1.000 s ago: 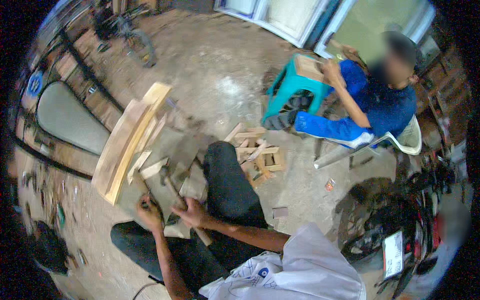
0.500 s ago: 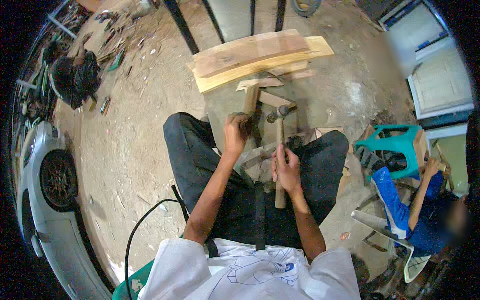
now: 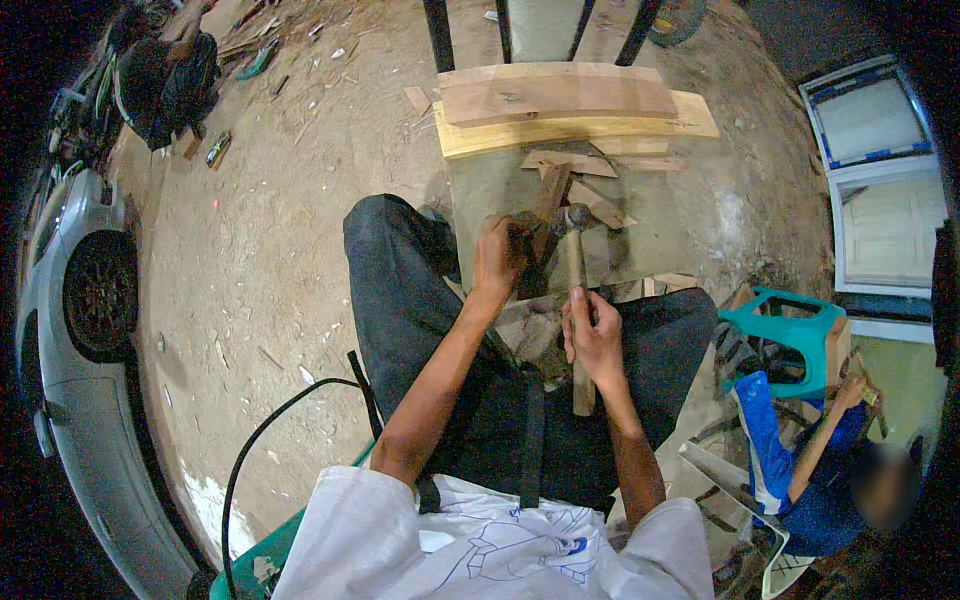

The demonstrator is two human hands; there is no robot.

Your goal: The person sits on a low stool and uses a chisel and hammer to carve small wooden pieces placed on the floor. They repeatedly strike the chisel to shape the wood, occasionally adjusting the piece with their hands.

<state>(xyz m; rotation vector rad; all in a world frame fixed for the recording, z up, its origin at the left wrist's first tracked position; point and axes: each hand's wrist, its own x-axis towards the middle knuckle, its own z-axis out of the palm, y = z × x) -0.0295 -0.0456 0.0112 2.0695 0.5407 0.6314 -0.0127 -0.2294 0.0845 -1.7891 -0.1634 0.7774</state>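
My right hand [image 3: 595, 335] is wrapped round the wooden handle of a hammer [image 3: 580, 270], gripping it below the middle. The dark metal hammer head stands at the far end, close beside a narrow brown wooden block [image 3: 550, 197]. My left hand [image 3: 500, 257] is closed on the near part of that block, which leans slightly to the right; its lower end is dark and partly hidden by the fingers. Both hands are above a worktop [image 3: 490, 190] between my knees. Small wood offcuts [image 3: 600, 207] lie just beyond the hammer head.
Two long boards [image 3: 570, 100] are stacked across the worktop's far side, near dark legs [image 3: 438, 35]. At left stands a silver car [image 3: 85, 400]. To the right are a teal plastic stool [image 3: 785, 340], a seated co-worker [image 3: 820, 490] and white-framed panels [image 3: 880, 200]. A black cable [image 3: 250, 440] loops at lower left.
The view has shifted, so the boards sit further right in the picture. The hammer head has come closer to the wooden block, which leans more to the right. Both hands keep their grip.
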